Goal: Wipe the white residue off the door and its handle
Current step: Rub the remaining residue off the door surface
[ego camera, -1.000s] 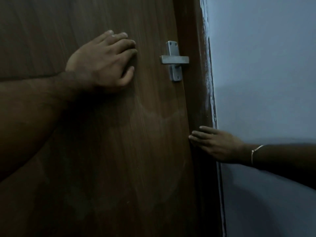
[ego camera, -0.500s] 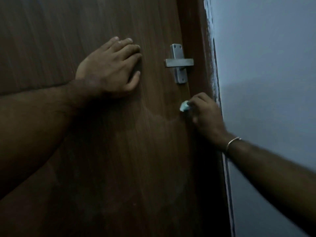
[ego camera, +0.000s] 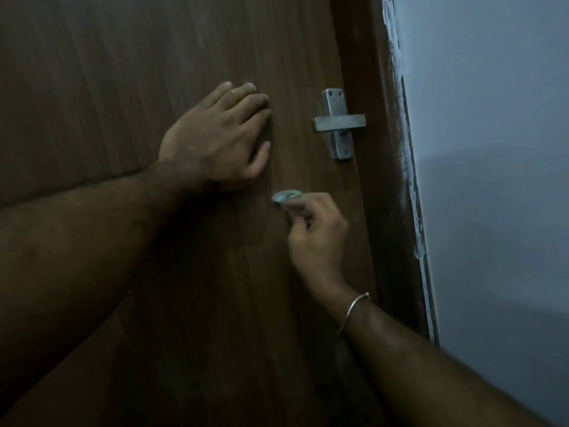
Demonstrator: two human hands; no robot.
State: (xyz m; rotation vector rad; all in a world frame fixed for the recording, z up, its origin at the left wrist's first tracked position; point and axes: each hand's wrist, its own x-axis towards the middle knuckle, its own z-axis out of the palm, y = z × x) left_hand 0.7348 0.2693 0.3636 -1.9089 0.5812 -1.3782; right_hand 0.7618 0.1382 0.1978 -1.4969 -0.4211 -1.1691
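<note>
Left hand (ego camera: 215, 140) flat on door (ego camera: 123, 72) — right hand (ego camera: 314, 238) (pinching pale wad (ego camera: 286, 197)) below handle (ego camera: 338, 123)

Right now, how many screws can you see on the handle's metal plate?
2, side by side at the top of the plate, at and. Its lower end is too dim; more may hide there.

Bare door (ego camera: 215, 303) below both hands; handle (ego camera: 338, 123) unobstructed.

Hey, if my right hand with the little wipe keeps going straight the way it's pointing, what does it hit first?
The right hand points up-left with the small wipe. First in that line is probably the left hand pressed flat on the door, near its thumb; the gap looks small.
</note>
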